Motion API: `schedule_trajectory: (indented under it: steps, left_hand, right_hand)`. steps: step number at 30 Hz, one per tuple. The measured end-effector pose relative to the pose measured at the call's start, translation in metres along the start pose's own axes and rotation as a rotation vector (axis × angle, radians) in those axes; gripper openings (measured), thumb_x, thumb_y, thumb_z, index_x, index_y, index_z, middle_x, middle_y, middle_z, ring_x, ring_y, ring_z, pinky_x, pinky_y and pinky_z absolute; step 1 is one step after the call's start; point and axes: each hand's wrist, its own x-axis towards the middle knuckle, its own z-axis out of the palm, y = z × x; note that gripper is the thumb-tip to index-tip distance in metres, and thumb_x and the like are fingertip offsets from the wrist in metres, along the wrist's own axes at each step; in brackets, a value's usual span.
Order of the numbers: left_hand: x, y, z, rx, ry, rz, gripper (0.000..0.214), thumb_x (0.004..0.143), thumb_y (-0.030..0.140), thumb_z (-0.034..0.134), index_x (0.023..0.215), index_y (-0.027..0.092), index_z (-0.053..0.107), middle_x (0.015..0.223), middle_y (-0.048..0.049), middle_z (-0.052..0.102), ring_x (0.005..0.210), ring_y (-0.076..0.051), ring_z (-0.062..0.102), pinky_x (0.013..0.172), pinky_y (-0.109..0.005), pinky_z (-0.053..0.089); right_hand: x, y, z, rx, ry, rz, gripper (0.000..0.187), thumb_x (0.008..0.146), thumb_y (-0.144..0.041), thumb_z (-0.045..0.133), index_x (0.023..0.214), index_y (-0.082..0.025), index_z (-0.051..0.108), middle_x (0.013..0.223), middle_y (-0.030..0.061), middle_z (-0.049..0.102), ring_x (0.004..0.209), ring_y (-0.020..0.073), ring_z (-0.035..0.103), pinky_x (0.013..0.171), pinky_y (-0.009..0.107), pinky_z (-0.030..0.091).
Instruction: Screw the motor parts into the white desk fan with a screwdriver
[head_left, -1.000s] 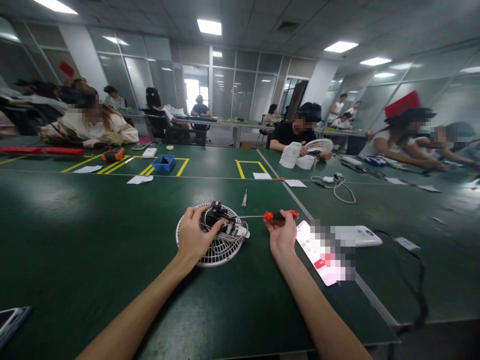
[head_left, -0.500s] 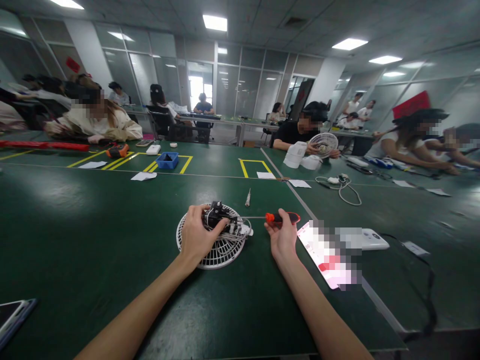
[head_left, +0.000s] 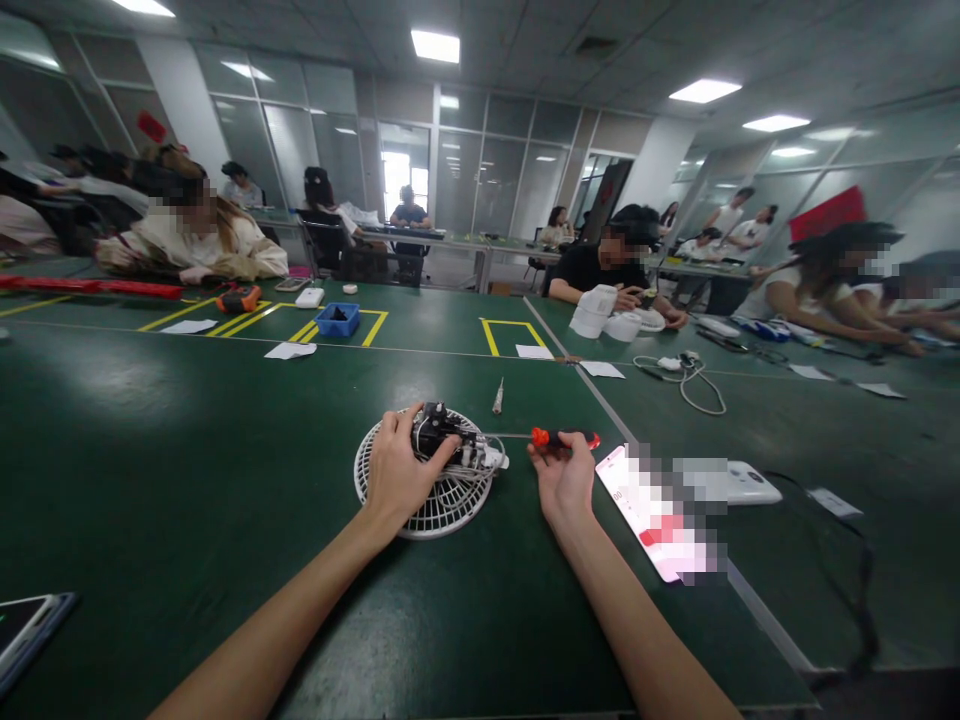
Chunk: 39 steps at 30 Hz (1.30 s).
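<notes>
On the green table lies a round white fan grille [head_left: 450, 515], with a black fan motor [head_left: 435, 432] and some white wiring [head_left: 489, 458] on top of it. My left hand [head_left: 401, 460] is wrapped round the motor from the left, thumb across its front. In my right hand [head_left: 566, 470] is a screwdriver [head_left: 555, 438] with a red and black handle, held level. Its shaft points left and reaches the right end of the motor assembly; the tip's exact contact is hidden. Beyond the grille lies a small pointed tool [head_left: 498, 397] with a pale handle.
Right of my right hand lie a lit phone [head_left: 652, 530] and a white device [head_left: 750, 484]. Farther off are a blue bin [head_left: 337, 319], white plastic housings [head_left: 595, 312] and a coiled cable [head_left: 701, 385]. Another phone [head_left: 34, 625] is at the left edge. Co-workers sit across the table.
My hands, the motor and the screwdriver keep almost the same positions. The whole view shifts slightly. Across the table, a co-worker's fan grille has been lowered from upright.
</notes>
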Motion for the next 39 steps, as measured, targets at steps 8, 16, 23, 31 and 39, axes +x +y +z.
schedule_trajectory:
  steps: [8,16,23,31,39]
  left_hand:
    - [0.003,-0.004,0.001,-0.054,-0.011,-0.004,0.062,0.082,0.061,0.07,0.129,0.022,0.06,0.111,-0.0084,0.058,0.104,-0.03,0.064,0.094,-0.05,0.053]
    - [0.007,-0.004,-0.003,-0.106,-0.01,0.076,0.053,0.079,0.049,0.073,0.122,0.022,0.06,0.119,-0.0101,0.059,0.121,-0.031,0.055,0.107,-0.051,0.046]
    - [0.016,-0.009,-0.015,-0.329,-0.282,-0.014,0.055,0.079,0.044,0.072,0.126,0.022,0.054,0.118,-0.0089,0.068,0.112,-0.027,0.065,0.1,-0.046,0.052]
    - [0.027,-0.021,-0.027,-0.383,-0.394,-0.008,0.061,0.068,0.047,0.085,0.117,0.024,0.057,0.113,-0.0085,0.07,0.109,-0.028,0.067,0.098,-0.046,0.053]
    - [0.026,-0.022,-0.026,-0.366,-0.356,-0.006,0.06,0.065,0.046,0.087,0.113,0.024,0.058,0.107,-0.0055,0.068,0.102,-0.025,0.066,0.092,-0.041,0.052]
  right_hand:
    - [-0.001,0.003,-0.001,-0.075,-0.002,-0.025,0.037,0.064,-0.039,0.081,0.081,-0.023,0.052,0.062,-0.0075,0.059,0.054,0.0108,0.057,0.052,0.022,0.05]
    - [-0.005,-0.005,0.001,0.048,-0.016,-0.022,0.024,0.062,-0.028,0.064,0.084,-0.023,0.056,0.073,-0.0061,0.062,0.066,0.0129,0.064,0.06,0.026,0.054]
    - [0.0,-0.001,0.001,-0.016,0.009,-0.007,0.021,0.065,-0.029,0.067,0.081,-0.022,0.055,0.062,-0.0065,0.06,0.055,0.0103,0.056,0.054,0.021,0.049]
    - [-0.001,0.004,0.001,-0.033,-0.04,-0.044,0.034,0.063,-0.034,0.076,0.08,-0.023,0.049,0.06,-0.0088,0.056,0.045,0.0066,0.045,0.046,0.019,0.04]
    - [-0.005,-0.001,0.001,-0.028,-0.025,-0.018,0.029,0.064,-0.035,0.069,0.087,-0.022,0.057,0.074,-0.0034,0.065,0.068,0.0137,0.065,0.06,0.025,0.053]
